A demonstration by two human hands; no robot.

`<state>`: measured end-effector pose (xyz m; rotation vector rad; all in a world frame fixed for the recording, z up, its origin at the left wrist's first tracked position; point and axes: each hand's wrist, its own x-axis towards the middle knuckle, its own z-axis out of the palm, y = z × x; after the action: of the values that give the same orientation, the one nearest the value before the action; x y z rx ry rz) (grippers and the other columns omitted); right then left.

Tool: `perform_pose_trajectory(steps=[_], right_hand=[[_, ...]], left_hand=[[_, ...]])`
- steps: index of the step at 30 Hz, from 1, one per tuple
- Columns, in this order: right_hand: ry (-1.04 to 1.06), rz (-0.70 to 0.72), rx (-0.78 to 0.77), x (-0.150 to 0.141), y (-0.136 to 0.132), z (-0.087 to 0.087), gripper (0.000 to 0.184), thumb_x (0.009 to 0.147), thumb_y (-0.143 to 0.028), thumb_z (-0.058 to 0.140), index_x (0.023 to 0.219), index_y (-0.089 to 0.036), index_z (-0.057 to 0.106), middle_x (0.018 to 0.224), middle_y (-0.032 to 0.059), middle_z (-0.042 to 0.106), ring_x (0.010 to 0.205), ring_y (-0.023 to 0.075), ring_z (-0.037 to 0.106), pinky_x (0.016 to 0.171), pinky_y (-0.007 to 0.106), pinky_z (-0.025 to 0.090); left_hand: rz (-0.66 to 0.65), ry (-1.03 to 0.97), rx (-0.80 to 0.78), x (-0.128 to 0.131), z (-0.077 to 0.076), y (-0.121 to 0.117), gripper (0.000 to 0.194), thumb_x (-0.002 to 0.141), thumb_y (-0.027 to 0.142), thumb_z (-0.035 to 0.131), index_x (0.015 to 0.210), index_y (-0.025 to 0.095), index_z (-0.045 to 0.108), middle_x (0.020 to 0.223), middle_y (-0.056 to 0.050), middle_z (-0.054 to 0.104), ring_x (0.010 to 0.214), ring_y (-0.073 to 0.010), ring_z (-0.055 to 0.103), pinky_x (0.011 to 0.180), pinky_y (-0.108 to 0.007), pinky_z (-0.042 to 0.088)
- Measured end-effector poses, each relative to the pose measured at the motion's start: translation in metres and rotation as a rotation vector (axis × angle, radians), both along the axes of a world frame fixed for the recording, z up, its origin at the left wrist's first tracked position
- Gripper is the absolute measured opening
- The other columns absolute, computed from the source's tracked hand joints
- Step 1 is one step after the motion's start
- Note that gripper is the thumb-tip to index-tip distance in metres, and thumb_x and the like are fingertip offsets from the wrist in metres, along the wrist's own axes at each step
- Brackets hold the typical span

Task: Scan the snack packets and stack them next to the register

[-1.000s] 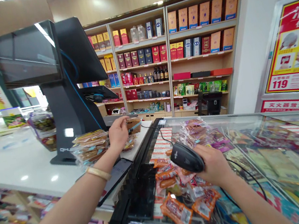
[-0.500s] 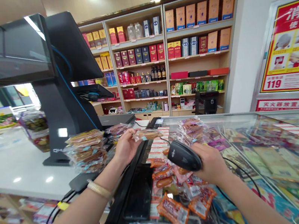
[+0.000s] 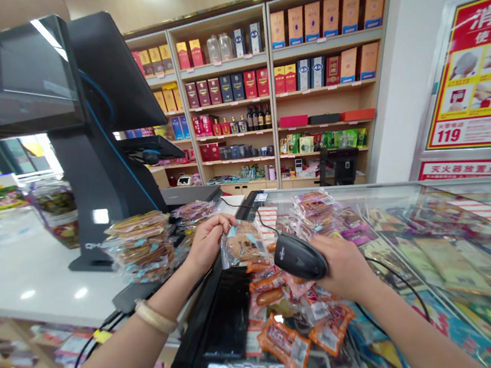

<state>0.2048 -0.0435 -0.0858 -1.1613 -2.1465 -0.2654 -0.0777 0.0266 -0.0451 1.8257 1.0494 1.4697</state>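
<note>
My left hand (image 3: 210, 239) pinches the edge of a clear snack packet (image 3: 243, 243) with a flat brown food inside and a barcode on its right side. In my right hand (image 3: 344, 264) is a black barcode scanner (image 3: 298, 256), its head pointing left at the packet from a short distance. Below the scanner, several orange-wrapped sausages (image 3: 284, 346) lie loose on the glass counter. A stack of similar brown snack packets (image 3: 141, 247) stands left of my left hand. Purple-edged packets (image 3: 317, 210) are piled behind the scanner.
A dark point-of-sale terminal (image 3: 98, 170) rises at the left on a white counter (image 3: 57, 288). A black phone-like slab (image 3: 230, 320) lies near the counter edge. The scanner's cable (image 3: 410, 282) loops around my right wrist. Shelves (image 3: 227, 68) of boxes and bottles line the back wall.
My left hand has turned the packet from nearly edge-on to face-on, so its barcode and printing show. The scanner has stayed almost in place.
</note>
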Motion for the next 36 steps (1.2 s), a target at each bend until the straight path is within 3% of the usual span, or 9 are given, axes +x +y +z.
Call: perform_pose_trajectory(steps=[5, 12, 17, 20, 23, 26, 31, 36], right_hand=[[0.013, 0.002, 0.015, -0.001, 0.0, 0.001, 0.01, 0.07, -0.026, 0.061, 0.079, -0.022, 0.059, 0.07, 0.0006, 0.057, 0.065, 0.0154, 0.054, 0.06, 0.025, 0.033], [0.044, -0.015, 0.087, 0.005, 0.006, -0.006, 0.006, 0.072, -0.024, 0.059, 0.077, -0.021, 0.056, 0.07, 0.0015, 0.057, 0.062, 0.0149, 0.053, 0.059, 0.025, 0.034], [0.02, -0.016, 0.087, 0.007, 0.006, -0.008, 0.008, 0.075, -0.027, 0.059, 0.074, -0.022, 0.053, 0.07, 0.0013, 0.055, 0.062, 0.0152, 0.053, 0.058, 0.025, 0.034], [0.017, -0.023, 0.084, 0.007, 0.006, -0.008, 0.009, 0.074, -0.027, 0.06, 0.075, -0.021, 0.053, 0.07, 0.0012, 0.055, 0.063, 0.015, 0.053, 0.059, 0.025, 0.033], [0.027, -0.027, 0.084, 0.007, 0.006, -0.008, 0.01, 0.074, -0.027, 0.061, 0.074, -0.021, 0.053, 0.07, 0.0009, 0.055, 0.062, 0.0144, 0.052, 0.058, 0.025, 0.031], [0.033, -0.021, 0.085, 0.006, 0.006, -0.007, 0.009, 0.074, -0.027, 0.06, 0.074, -0.021, 0.053, 0.07, 0.001, 0.055, 0.062, 0.0145, 0.053, 0.058, 0.025, 0.031], [0.028, -0.016, 0.085, 0.003, 0.004, -0.007, 0.006, 0.073, -0.025, 0.059, 0.075, -0.021, 0.054, 0.071, 0.0012, 0.056, 0.063, 0.0148, 0.054, 0.059, 0.025, 0.032], [0.032, -0.003, 0.091, 0.002, 0.004, -0.005, 0.008, 0.071, -0.024, 0.06, 0.075, -0.021, 0.055, 0.07, 0.0009, 0.056, 0.062, 0.015, 0.054, 0.058, 0.025, 0.032]], left_hand=[[-0.007, -0.066, 0.044, -0.004, -0.007, 0.011, 0.011, 0.066, 0.025, 0.048, 0.056, 0.021, 0.048, 0.086, -0.005, 0.07, 0.083, -0.019, 0.059, 0.085, -0.034, 0.047], [0.308, -0.049, -0.093, 0.011, -0.041, 0.048, 0.019, 0.07, 0.024, 0.042, 0.062, 0.019, 0.059, 0.099, -0.008, 0.073, 0.093, -0.0211, 0.066, 0.077, -0.032, 0.053], [0.405, 0.131, -0.154, 0.025, -0.065, 0.059, 0.027, 0.068, 0.017, 0.046, 0.074, 0.017, 0.073, 0.085, -0.009, 0.075, 0.082, -0.0218, 0.069, 0.074, -0.033, 0.054], [0.404, 0.318, -0.18, 0.023, -0.068, 0.051, 0.028, 0.064, 0.013, 0.051, 0.076, 0.017, 0.076, 0.073, -0.007, 0.074, 0.068, -0.0226, 0.068, 0.07, -0.034, 0.055], [0.418, 0.502, -0.111, 0.015, -0.054, 0.043, 0.03, 0.064, 0.011, 0.054, 0.08, 0.021, 0.077, 0.086, -0.006, 0.076, 0.086, -0.0246, 0.069, 0.087, -0.037, 0.052], [0.478, 0.64, -0.011, 0.004, -0.024, 0.045, 0.035, 0.07, 0.014, 0.053, 0.096, 0.022, 0.075, 0.109, -0.006, 0.073, 0.109, -0.0245, 0.062, 0.103, -0.037, 0.043], [0.709, 0.802, -0.002, -0.02, 0.025, 0.067, 0.047, 0.08, 0.027, 0.05, 0.124, 0.015, 0.062, 0.13, -0.016, 0.06, 0.123, -0.0326, 0.051, 0.105, -0.044, 0.038], [0.923, 0.891, -0.219, -0.038, 0.033, 0.086, 0.059, 0.079, 0.045, 0.052, 0.121, 0.004, 0.059, 0.126, -0.03, 0.057, 0.125, -0.0427, 0.046, 0.1, -0.05, 0.037]])
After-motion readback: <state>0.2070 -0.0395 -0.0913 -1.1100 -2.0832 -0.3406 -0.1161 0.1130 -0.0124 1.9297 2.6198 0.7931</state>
